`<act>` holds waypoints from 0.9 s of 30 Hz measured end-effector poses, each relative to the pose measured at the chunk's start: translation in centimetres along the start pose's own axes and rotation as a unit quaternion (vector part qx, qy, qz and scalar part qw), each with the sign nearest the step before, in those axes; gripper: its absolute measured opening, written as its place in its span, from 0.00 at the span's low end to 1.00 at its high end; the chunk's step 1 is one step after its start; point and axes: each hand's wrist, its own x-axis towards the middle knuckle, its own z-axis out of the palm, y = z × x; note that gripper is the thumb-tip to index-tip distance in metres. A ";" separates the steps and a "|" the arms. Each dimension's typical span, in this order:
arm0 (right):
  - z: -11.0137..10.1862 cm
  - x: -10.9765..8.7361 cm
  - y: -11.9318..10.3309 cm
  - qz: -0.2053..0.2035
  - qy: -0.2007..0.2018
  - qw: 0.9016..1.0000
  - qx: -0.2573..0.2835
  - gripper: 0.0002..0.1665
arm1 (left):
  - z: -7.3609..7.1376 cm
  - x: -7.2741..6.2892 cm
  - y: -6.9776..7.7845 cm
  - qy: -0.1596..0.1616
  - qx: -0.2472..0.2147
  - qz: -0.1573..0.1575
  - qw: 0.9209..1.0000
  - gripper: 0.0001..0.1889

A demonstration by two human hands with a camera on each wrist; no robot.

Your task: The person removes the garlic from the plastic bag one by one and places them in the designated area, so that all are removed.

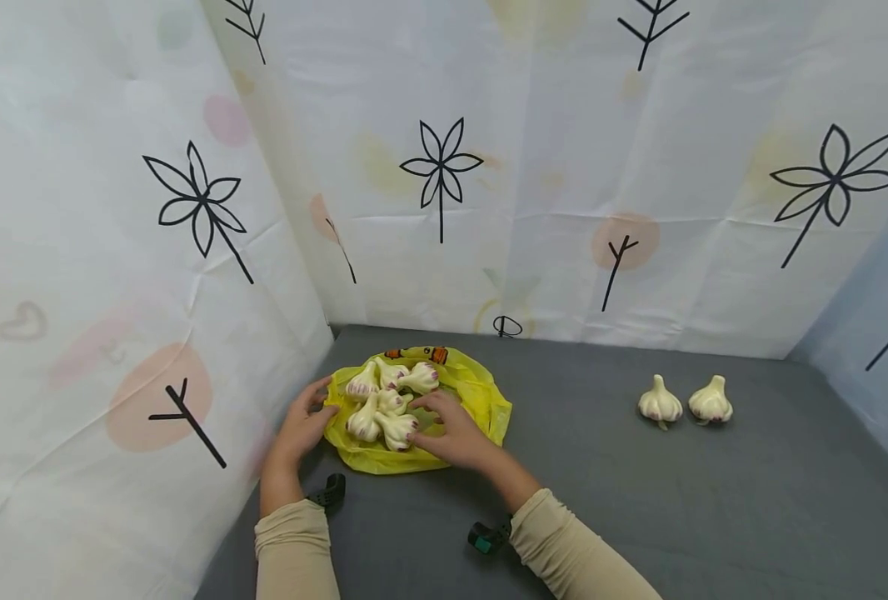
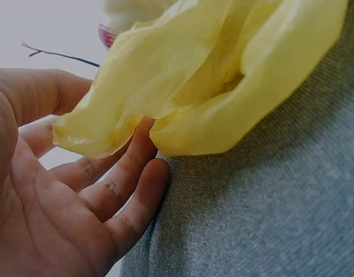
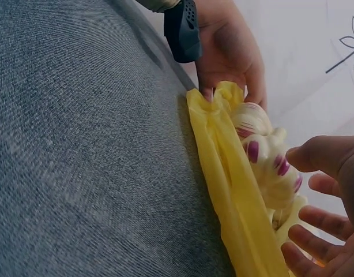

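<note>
A yellow plastic bag (image 1: 492, 408), its mouth spread wide, lies on the grey table with several garlic bulbs (image 1: 363, 422) inside. At the bag's left rim, my left hand (image 1: 305, 425) rests with its fingers relaxed; in the left wrist view its fingertips (image 2: 154, 176) reach beneath the folded plastic, and the palm is bare. My right hand (image 1: 451, 429) is over the bag's right half, fingers spread and lightly bent. Its thumb (image 3: 309, 156) comes right up to a purple-marked garlic bulb (image 3: 260, 153), and nothing is gripped in that hand.
Two more garlic bulbs, one (image 1: 660, 404) beside the other (image 1: 710, 402), stand on the table (image 1: 609, 500) at the right. Patterned white cloth (image 1: 534, 167) hangs along the back and both sides. Each wrist bears a dark camera mount (image 1: 489, 537).
</note>
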 end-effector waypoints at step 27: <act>1.1 0.4 0.3 -0.001 -0.023 0.999 0.033 0.27 | 0.1 -0.1 0.3 0.001 -0.009 -0.017 1.000 0.33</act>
